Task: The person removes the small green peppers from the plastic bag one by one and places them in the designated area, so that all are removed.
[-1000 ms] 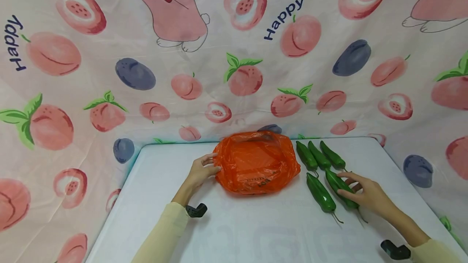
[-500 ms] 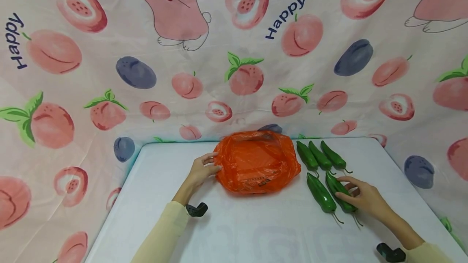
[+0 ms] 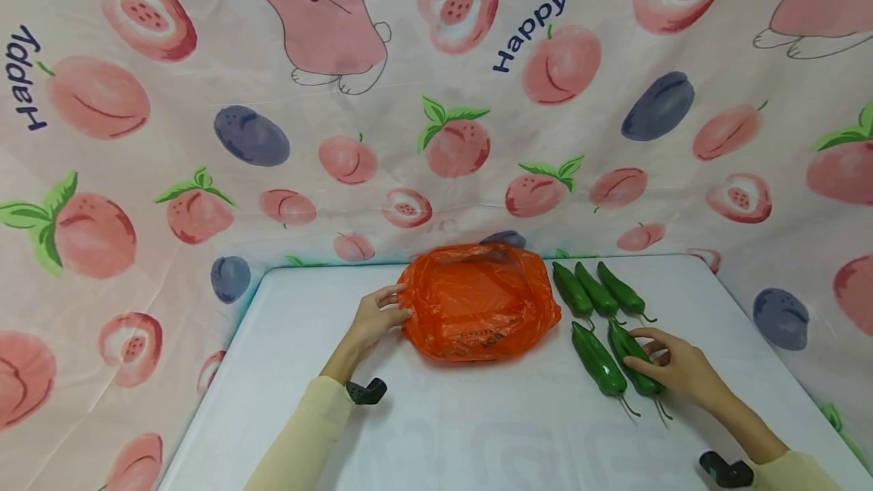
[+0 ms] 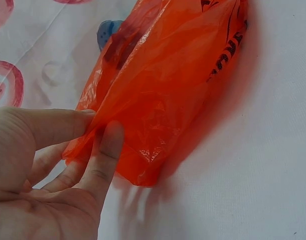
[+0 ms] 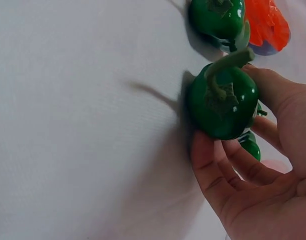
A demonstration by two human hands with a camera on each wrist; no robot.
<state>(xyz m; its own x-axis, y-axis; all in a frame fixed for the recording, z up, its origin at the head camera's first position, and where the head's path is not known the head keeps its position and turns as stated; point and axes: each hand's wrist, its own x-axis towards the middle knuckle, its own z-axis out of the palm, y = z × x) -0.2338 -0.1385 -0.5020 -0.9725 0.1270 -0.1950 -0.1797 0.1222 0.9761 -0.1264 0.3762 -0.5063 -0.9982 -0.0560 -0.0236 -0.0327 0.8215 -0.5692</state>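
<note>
An orange plastic bag [image 3: 477,301] lies crumpled on the white table. My left hand [image 3: 375,317] pinches its left edge between thumb and fingers, as the left wrist view shows at the bag's corner [image 4: 143,150]. To the right of the bag are long green peppers in two rows. My right hand [image 3: 685,370] grips the right pepper of the front row [image 3: 630,358], its thumb on one side and fingers on the other. In the right wrist view that pepper [image 5: 225,102] points its stem towards the camera. Beside it on the left lies another green pepper [image 3: 598,361].
Three green peppers [image 3: 596,290] lie side by side in the back row, near the table's far edge. A cloth printed with peaches [image 3: 457,146] hangs behind the white table [image 3: 477,415]. Each wrist wears a small black device [image 3: 366,392].
My right hand has shifted slightly left and down with the pepper, swinging its stem end left, so it lies closer to parallel with its neighbour. The left hand and bag stay put.
</note>
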